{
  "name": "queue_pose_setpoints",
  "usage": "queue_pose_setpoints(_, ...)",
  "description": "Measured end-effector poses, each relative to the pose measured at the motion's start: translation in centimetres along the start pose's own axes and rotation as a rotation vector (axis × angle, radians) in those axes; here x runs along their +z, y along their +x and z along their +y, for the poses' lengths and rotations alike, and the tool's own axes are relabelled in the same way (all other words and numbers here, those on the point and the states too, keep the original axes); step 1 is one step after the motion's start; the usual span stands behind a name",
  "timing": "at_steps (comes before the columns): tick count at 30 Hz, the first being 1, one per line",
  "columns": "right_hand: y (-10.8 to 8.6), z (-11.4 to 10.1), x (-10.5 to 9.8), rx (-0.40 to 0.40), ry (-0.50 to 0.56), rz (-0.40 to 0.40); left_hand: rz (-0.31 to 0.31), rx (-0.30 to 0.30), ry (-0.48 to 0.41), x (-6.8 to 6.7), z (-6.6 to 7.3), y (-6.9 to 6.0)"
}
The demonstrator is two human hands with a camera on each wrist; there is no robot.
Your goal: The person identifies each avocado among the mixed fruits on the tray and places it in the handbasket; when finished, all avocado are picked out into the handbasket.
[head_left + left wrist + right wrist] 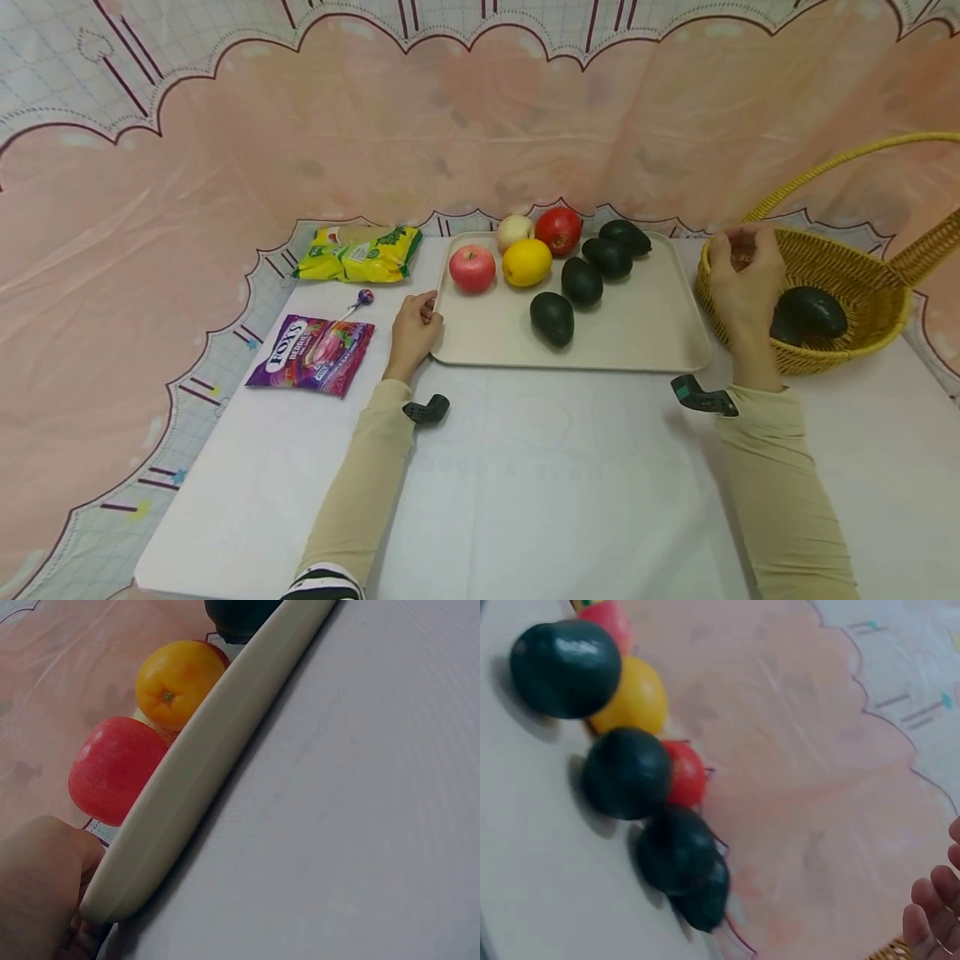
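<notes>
The left hand (415,332) grips the left edge of the beige tray (622,354); in the left wrist view the hand (41,889) curls round the tray's corner (135,881), near a pink-red apple (116,771). On the tray lie the apple (472,268), a yellow fruit (527,262), a pale round fruit (514,232), a red fruit (558,231) and several dark green avocados (552,319). Over the left rim of the wicker basket (873,350), the right hand (746,287) hangs with bent, parted fingers and nothing visible between them. Its fingertips (934,896) show at the right wrist view's edge.
Dark avocado shapes (813,312) lie inside the basket, whose tall handle (847,162) arches above it. Left of the tray are a yellow-green packet (360,254), a lollipop (365,297) and a purple candy bag (313,354). A patterned cloth (337,150) hangs behind the white table (547,492).
</notes>
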State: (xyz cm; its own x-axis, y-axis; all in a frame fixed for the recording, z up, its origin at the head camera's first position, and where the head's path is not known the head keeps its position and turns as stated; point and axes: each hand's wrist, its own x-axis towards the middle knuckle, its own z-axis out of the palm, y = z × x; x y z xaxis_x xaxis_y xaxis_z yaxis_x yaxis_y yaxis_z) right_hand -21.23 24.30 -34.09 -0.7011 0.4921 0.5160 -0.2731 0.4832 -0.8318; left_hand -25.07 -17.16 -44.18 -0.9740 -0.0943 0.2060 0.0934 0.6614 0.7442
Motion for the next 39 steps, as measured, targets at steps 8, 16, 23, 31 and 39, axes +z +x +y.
queue_pose_setpoints(8,-2.0,-0.1,2.7,-0.067,0.001,-0.171,-0.015,-0.022,-0.013,0.0,-0.2,-0.1)
queue_pose_setpoints(16,-3.7,-0.4,4.4,-0.124,-0.028,-0.325,-0.015,-0.019,-0.003,0.4,-0.4,0.2)
queue_pose_setpoints(23,-5.2,-0.4,6.2,-0.173,-0.073,-0.475,-0.008,-0.016,-0.007,0.3,-0.5,0.3)
queue_pose_setpoints(31,-7.0,-0.8,7.6,-0.189,-0.154,-0.744,-0.002,-0.013,-0.003,0.2,-0.4,0.3)
queue_pose_setpoints(39,-7.9,-1.3,8.2,-0.145,-0.263,-0.922,-0.004,-0.015,-0.013,0.1,-0.3,0.3)
